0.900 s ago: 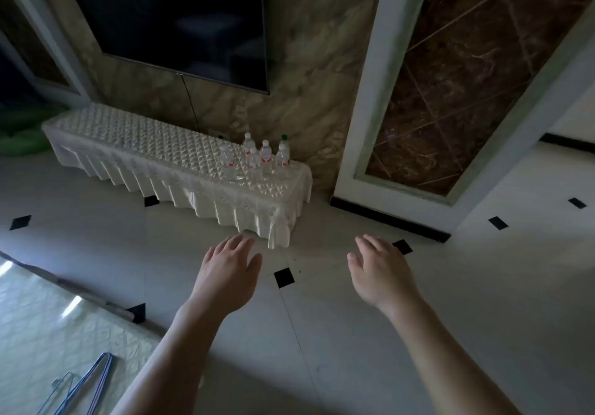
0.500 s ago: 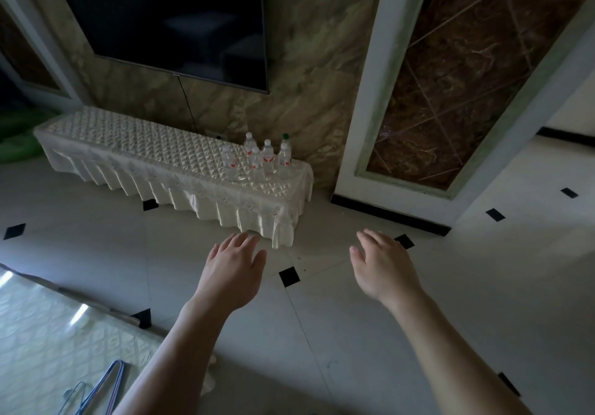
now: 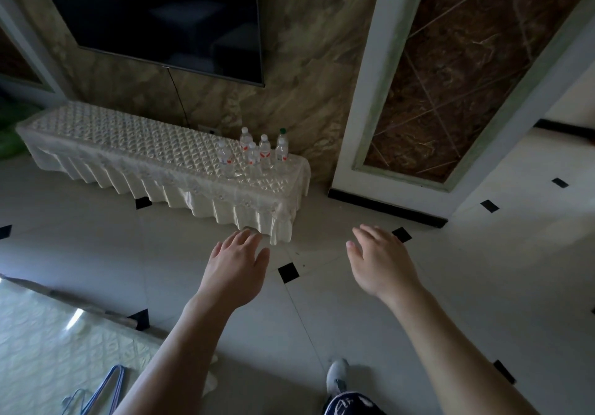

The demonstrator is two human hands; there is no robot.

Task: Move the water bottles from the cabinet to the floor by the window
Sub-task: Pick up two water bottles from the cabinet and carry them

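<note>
Several clear water bottles [image 3: 254, 154] with red labels stand upright in a cluster at the right end of a low cabinet [image 3: 135, 144] draped in a cream quilted cloth. One bottle at the back right has a green cap. My left hand [image 3: 233, 270] is stretched out in front of me over the floor, fingers relaxed, holding nothing. My right hand [image 3: 380, 260] is out beside it, also empty with loose fingers. Both hands are well short of the cabinet and the bottles.
A dark TV [image 3: 161, 15] hangs on the marble wall above the cabinet. A white-framed pillar [image 3: 363, 109] stands right of it. A cloth-covered table [image 3: 48, 350] with hangers [image 3: 103, 392] sits at lower left. My shoe [image 3: 336, 376] shows on the tiled floor.
The view has come a little closer to the cabinet and the bottles. Both hands stay out in front, empty. My shoe has come into view at the bottom.
</note>
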